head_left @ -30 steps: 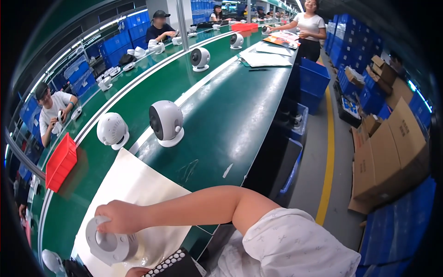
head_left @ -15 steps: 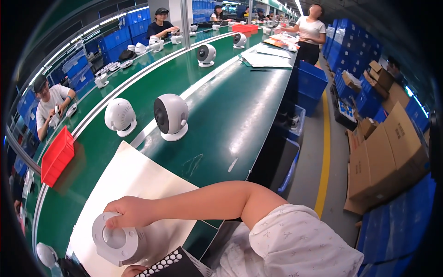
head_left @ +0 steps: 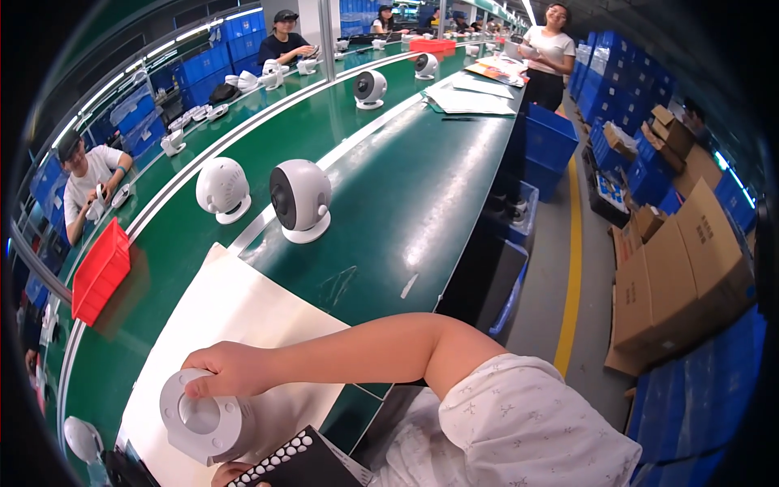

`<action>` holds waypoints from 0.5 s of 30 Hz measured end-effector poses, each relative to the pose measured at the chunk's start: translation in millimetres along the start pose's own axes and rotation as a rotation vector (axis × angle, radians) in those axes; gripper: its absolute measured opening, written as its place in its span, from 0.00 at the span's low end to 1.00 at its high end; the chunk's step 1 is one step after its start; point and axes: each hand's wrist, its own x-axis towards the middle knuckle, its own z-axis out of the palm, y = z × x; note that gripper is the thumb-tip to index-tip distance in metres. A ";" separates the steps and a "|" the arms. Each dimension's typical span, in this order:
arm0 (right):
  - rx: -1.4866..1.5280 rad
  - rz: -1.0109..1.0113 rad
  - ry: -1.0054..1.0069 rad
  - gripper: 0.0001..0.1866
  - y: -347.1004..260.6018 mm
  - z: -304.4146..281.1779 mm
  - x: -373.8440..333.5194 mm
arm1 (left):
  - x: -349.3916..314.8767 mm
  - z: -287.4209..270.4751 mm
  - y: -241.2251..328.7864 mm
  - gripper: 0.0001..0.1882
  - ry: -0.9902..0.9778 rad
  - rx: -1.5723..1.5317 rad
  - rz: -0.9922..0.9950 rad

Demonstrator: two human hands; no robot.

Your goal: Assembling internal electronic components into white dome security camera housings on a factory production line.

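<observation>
at the lower left of the frame we see a small pale gadget (head_left: 83, 440), and above it a red bin (head_left: 101, 268) on the green belt (head_left: 162, 284); a wide sweep of an arm that way could knock either one. next, in the lower left quarter, comes the pale grey part (head_left: 219, 434) with a round hollow in its face, over the cream sheet (head_left: 268, 300); we cannot tell whether its underside touches the sheet. our right hand (head_left: 231, 373) pinches its upper rim, thumb on the face near the hollow and fingers curled behind. with the weight hanging below that one-sided grip, we think it could twist or slip out if the thumb eased, and a drag sideways might ruck the sheet. our left hand (head_left: 230, 474) is mostly cut off at the bottom edge, beside a black dotted thing (head_left: 296, 463); we cannot tell whether its fingers are spread or gripping, so we would not count on it as a second support. above the sheet stand two round white gadgets, one (head_left: 223, 191) on the belt and a dark-faced one (head_left: 300, 201) to its right, near the sheet's far corner; if that sheet were shoved forward, it could nudge them.
</observation>
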 end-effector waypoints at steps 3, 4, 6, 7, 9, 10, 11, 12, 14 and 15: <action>0.027 -0.004 0.011 0.19 1.9 0.9 -0.2 | -1.7 0.7 -3.3 0.15 0.003 -0.042 -0.055; 0.017 -0.012 0.013 0.19 2.8 0.6 -0.5 | -2.4 3.8 -2.2 0.15 0.056 -0.067 -0.024; 0.007 -0.021 0.015 0.20 3.5 1.1 -1.7 | -4.0 3.4 -5.4 0.16 0.118 -0.026 0.058; 0.022 -0.019 0.011 0.20 3.3 0.9 -3.3 | -4.5 3.5 -6.9 0.16 0.117 -0.026 0.057; 0.038 -0.021 0.009 0.21 3.3 0.2 -6.0 | -5.4 3.6 -9.0 0.16 0.120 -0.097 0.041; 0.027 0.012 0.025 0.21 4.6 -0.7 -8.3 | -10.4 -1.9 -21.8 0.13 0.123 -0.074 0.041; 0.020 0.047 0.024 0.21 6.1 3.2 -6.1 | -12.5 2.3 -22.6 0.13 0.138 -0.072 0.033; -0.069 0.031 0.090 0.21 -0.1 5.2 -9.3 | -14.2 9.0 -19.3 0.20 0.232 -0.151 0.042; -0.108 -0.115 0.243 0.21 -0.6 0.4 -25.5 | -12.2 12.7 -14.4 0.29 0.376 -0.151 0.046; -0.043 -0.235 0.314 0.22 3.3 1.1 -30.3 | -15.0 16.1 -11.3 0.27 0.442 -0.140 0.024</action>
